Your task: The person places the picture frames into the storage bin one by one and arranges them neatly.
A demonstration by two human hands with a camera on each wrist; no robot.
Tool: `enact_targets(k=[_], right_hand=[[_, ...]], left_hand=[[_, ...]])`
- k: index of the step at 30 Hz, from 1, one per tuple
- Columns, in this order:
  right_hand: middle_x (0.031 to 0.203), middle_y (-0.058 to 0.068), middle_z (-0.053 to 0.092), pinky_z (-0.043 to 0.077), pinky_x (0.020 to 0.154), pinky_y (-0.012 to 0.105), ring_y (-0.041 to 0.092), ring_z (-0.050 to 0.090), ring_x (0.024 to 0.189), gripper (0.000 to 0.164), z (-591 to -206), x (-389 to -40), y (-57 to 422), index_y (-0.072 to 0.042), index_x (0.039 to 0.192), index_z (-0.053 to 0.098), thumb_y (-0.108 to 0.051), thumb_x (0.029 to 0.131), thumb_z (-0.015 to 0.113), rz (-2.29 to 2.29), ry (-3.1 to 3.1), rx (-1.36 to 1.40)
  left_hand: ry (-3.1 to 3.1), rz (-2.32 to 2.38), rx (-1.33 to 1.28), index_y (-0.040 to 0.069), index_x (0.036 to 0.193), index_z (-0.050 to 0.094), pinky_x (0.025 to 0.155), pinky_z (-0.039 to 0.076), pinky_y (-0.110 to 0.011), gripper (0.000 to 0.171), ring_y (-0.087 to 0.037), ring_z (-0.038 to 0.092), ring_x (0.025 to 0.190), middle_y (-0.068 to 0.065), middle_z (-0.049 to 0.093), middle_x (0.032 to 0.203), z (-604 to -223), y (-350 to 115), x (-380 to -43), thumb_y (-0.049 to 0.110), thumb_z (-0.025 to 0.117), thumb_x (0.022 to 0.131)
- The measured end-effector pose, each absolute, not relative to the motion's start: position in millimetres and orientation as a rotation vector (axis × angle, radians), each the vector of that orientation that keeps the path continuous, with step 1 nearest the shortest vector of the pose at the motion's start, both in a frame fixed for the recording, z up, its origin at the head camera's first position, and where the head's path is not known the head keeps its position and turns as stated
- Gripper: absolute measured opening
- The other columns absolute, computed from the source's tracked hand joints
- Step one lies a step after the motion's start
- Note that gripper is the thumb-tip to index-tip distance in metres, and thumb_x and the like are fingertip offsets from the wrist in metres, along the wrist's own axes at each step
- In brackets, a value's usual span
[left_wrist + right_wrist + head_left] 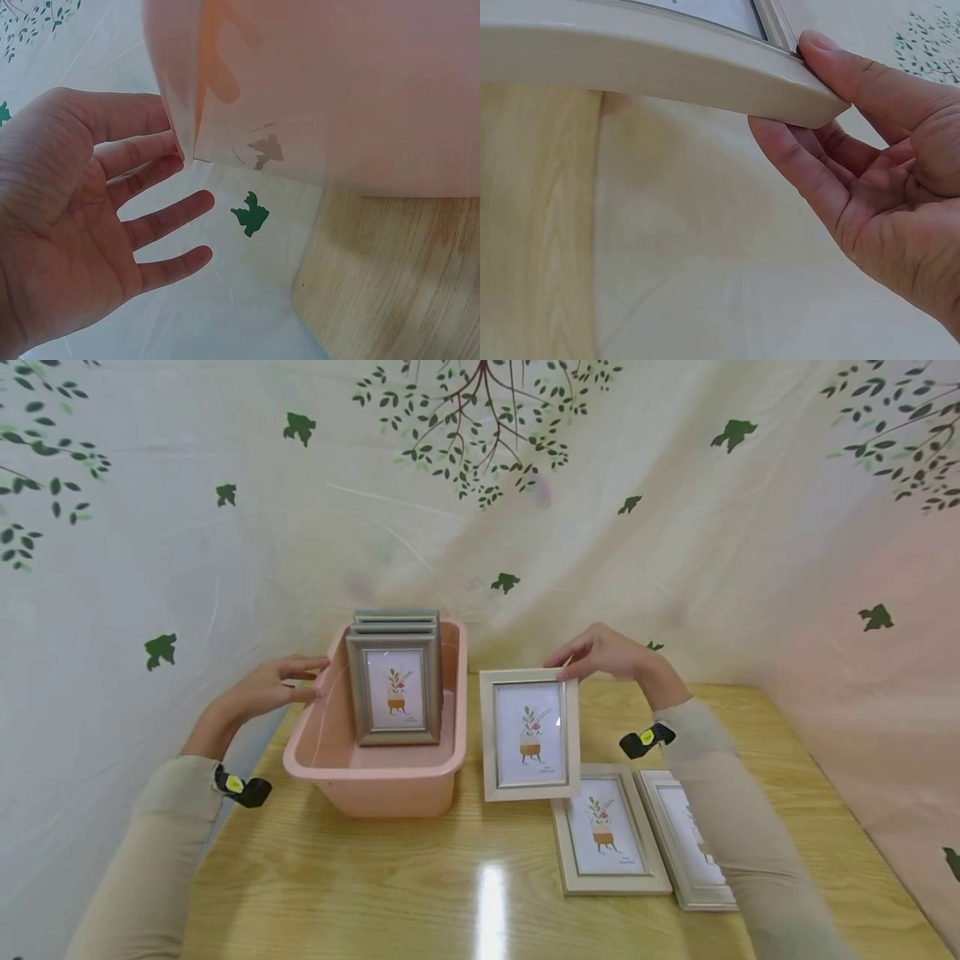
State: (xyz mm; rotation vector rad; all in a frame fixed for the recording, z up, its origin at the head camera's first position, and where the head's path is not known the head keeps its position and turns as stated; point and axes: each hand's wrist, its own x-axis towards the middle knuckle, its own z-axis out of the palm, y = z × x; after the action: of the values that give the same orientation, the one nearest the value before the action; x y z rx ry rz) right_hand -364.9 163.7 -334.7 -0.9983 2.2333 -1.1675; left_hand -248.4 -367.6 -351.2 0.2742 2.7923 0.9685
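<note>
A cream picture frame [529, 735] is upright beside the basin, its plant-pot print facing me. My right hand [606, 656] pinches its top right corner; in the right wrist view the thumb lies on the front and fingers behind. At the left side of the pink plastic basin [375, 774], my left hand [273, 685] touches the rim with its fingertips. The left wrist view shows those fingers mostly straight and spread against the wall. Inside the basin several grey-gold picture frames [395, 691] stand one behind another, leaning back.
Two more cream picture frames lie on the table: one [611, 831] partly behind the held frame, the other [692, 835] partly hidden by my right sleeve. The wooden table [390, 893] meets a leaf-patterned curtain [420, 552] at the back and sides.
</note>
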Motion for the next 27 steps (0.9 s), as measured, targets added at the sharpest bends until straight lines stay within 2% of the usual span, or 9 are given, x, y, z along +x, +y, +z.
enact_targets(k=[15,27], right_hand=[[0.102,0.016,0.079,0.06,0.08,0.029,0.019,0.075,0.086,0.028,-282,-364,177,0.003,0.117,0.075,-0.004,0.09,0.075,-1.226,2.406,-0.966],[0.1,0.001,0.08,0.06,0.083,0.026,0.015,0.075,0.088,0.024,-237,-358,163,0.005,0.114,0.075,-0.001,0.091,0.074,-1.348,2.397,-1.088]], left_hand=[[2.791,1.011,0.272,0.004,0.155,0.041,0.109,0.041,-0.067,0.066,-0.049,0.046,0.138,-0.027,0.038,0.159,-352,-367,-250,0.022,0.066,0.097],[2.781,1.0,0.298,0.004,0.156,0.039,0.106,0.043,-0.067,0.068,-0.049,0.048,0.137,-0.028,0.036,0.16,-352,-370,-252,0.023,0.067,0.098]])
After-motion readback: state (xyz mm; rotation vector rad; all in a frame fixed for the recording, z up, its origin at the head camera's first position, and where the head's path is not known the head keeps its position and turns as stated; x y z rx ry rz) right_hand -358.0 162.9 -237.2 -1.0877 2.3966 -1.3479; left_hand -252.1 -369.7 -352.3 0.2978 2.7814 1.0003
